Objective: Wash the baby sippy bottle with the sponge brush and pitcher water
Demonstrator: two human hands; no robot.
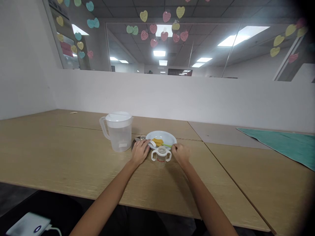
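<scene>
Between my hands stands a clear baby bottle (161,156) with two white side handles, red print and an uncapped top. My left hand (140,152) lies with its fingers stretched out over a dark round dish (133,144) holding small clear pieces. Its fingertips are beside a white ring-like piece (153,144) at the plate's edge; whether they touch it I cannot tell. My right hand (181,153) is closed at the right rim of the white plate (161,133), pinching the end of a thin green utensil (167,145). Yellow pieces (157,141) lie in the plate.
A translucent lidded pitcher (120,132) with a handle stands left of the dish. A green cloth (283,144) covers the table's far right. Seams cross the wooden tabletop (73,154), and a white wall (157,95) rises behind. A white device (29,224) with a cable is at lower left.
</scene>
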